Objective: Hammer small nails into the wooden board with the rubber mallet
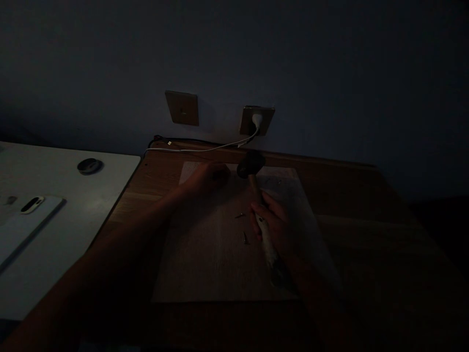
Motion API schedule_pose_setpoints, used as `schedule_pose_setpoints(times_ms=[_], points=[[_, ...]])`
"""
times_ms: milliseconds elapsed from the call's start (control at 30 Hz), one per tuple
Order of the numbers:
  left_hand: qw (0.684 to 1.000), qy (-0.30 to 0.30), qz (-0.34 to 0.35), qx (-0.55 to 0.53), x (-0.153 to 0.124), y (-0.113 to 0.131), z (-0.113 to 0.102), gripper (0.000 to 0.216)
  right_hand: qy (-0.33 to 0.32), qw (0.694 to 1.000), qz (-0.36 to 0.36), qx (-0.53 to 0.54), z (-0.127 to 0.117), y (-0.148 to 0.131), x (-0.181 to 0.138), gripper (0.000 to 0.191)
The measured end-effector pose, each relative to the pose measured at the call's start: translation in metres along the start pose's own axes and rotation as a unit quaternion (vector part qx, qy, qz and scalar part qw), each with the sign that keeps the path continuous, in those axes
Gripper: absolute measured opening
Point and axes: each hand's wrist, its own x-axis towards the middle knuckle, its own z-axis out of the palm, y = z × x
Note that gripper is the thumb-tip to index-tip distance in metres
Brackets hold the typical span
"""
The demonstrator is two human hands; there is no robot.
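Note:
In dim light, my right hand [273,220] is wrapped around the wooden handle of a mallet [255,183] with a dark, rounded head. The mallet head hovers at or over the far part of a pale wooden board [205,264]; contact is not clear. My left hand [210,177] rests by the board's far left, left of the mallet head. Its fingers are curled together, and what they pinch, if anything, is lost in shadow. Two screws, one screw [240,215] and another screw [245,237], lie mid-board. Small marks near the far right edge are too dark to identify.
The board lies on a brown wooden table [348,244] against a wall. A white cable [205,149] runs along the back to a plug in a wall socket [269,117]. On the left, a white table [106,171] carries a round dark object [88,166] and a white panel [29,225].

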Motion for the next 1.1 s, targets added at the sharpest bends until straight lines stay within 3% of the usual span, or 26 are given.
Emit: schedule_pose_setpoints(times_ms=[200, 400, 700, 1100], points=[[0.999, 0.001, -0.033, -0.037, 0.001, 0.001, 0.002, 0.035, -0.016, 1.000, 0.011, -0.005, 0.010, -0.006, 0.004, 0.031], [0.999, 0.000, -0.023, -0.032, 0.001, 0.000, 0.001, 0.045, -0.032, 0.999, 0.010, -0.035, 0.016, 0.000, 0.003, 0.029], [0.999, 0.015, -0.029, -0.031, 0.002, -0.007, 0.004, 0.049, -0.059, 0.995, -0.025, -0.078, 0.014, 0.004, 0.007, 0.033], [0.999, 0.018, -0.021, -0.016, 0.002, -0.007, 0.003, 0.052, -0.060, 0.995, -0.009, -0.083, 0.016, 0.005, 0.007, 0.036]])
